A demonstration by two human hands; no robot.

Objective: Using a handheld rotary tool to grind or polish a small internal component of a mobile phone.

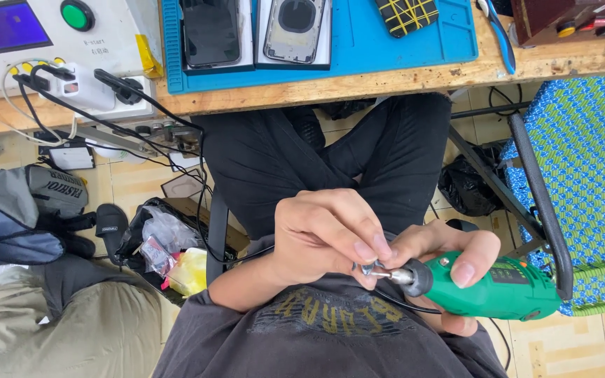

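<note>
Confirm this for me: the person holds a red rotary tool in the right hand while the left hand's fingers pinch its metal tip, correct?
Not quite: the rotary tool is green, not red, as the head view shows. The right hand does hold it, and the left hand pinches its metal tip.

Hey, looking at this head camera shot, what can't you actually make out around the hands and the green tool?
- Tip of the green rotary tool: hidden behind the left hand fingertips.
- Small metal piece at the tip: too small to identify.
- Right hand: palm hidden behind the tool.
- Blue mat, head view: far side cut off by the top edge.
</note>
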